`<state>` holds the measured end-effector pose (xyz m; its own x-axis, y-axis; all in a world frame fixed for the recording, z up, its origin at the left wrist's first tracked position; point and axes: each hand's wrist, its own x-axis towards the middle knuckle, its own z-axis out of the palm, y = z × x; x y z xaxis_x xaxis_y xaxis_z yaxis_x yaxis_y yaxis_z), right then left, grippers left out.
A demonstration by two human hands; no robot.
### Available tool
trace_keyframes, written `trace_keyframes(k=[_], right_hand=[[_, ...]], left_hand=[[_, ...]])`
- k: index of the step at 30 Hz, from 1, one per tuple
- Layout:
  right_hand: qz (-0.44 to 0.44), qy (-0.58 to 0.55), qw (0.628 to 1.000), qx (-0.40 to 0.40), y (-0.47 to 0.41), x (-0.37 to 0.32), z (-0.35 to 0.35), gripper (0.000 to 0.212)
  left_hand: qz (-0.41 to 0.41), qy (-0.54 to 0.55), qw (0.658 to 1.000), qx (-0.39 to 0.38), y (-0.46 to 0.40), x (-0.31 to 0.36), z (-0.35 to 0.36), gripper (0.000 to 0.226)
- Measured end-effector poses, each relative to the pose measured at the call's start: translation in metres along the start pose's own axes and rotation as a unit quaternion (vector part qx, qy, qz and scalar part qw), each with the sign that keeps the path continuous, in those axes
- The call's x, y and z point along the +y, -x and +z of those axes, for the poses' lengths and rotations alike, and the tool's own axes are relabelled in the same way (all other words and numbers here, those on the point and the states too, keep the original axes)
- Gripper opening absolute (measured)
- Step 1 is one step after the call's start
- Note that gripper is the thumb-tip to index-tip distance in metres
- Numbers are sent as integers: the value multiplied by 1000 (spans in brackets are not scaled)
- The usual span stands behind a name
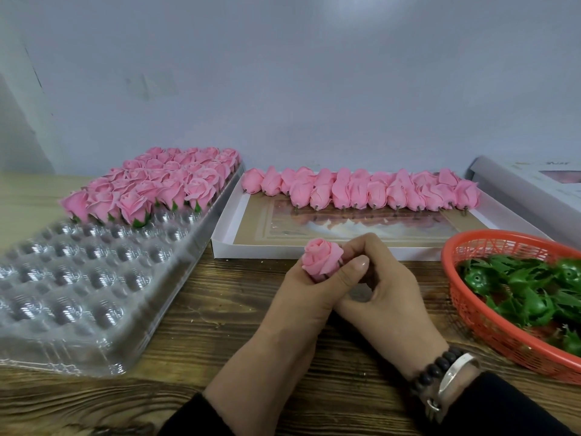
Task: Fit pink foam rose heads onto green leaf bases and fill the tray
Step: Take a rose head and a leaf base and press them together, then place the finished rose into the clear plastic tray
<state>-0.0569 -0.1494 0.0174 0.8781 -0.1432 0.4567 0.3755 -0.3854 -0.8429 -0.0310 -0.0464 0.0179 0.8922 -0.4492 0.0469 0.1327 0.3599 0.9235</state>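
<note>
My left hand (309, 294) grips a pink foam rose head (321, 256) over the wooden table, thumb pressed to its right side. My right hand (386, 287) curls against it from the right, fingers bent at the rose's base; what they pinch is hidden. The clear plastic tray (94, 278) lies at left, its far rows filled with finished roses (151, 184), its near cups bare. Loose rose heads (361, 188) line the back of a white box lid (226, 243). Green leaf bases (528, 287) sit in an orange basket (471, 313) at right.
A white box (528, 187) stands at the far right behind the basket. A pale wall closes off the back of the table. Bare wooden tabletop (220, 309) shows between the tray and my hands.
</note>
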Motion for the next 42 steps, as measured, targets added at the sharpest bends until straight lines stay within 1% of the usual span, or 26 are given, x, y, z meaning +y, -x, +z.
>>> trace_keyframes(k=[3,5,9,11,14,16,18,25,31,34,37,42], right_hand=[[6,-5,1000,11,-1,2,-2,30],[19,-6,1000,17,-2,4,-3,31],[33,-18,999,40,-3,5,-2,29],[36,-17,998,50,-3,4,-2,27],[42,-2,998,46,-4,3,-3,28],[38,7,999,36,-4,4,-3,28],[33,13,999,29,-3,4,-2,28],[31,19,999,11,-3,6,-1,36],[33,38,999,-3,-3,5,-2,29],[24,45,999,-2,-2,4,-1,30],[16,42,999,3,-2,5,-1,31],[-15,55,998,-5,-1,8,0,32]], left_hand=[[7,-14,1000,-8,0,1,0,47],[12,-24,1000,3,0,2,1,49],[38,-39,996,77,2,4,3,61],[57,-66,991,105,2,4,4,57],[107,-130,978,124,2,5,5,43],[142,-170,967,127,2,6,4,45],[159,-194,959,132,2,7,4,49],[162,-252,943,146,0,6,0,42],[159,-287,932,154,-1,4,-1,38],[163,-294,930,148,-1,4,-3,35],[176,-278,935,133,-2,6,-4,32],[203,-282,927,144,-4,21,-13,24]])
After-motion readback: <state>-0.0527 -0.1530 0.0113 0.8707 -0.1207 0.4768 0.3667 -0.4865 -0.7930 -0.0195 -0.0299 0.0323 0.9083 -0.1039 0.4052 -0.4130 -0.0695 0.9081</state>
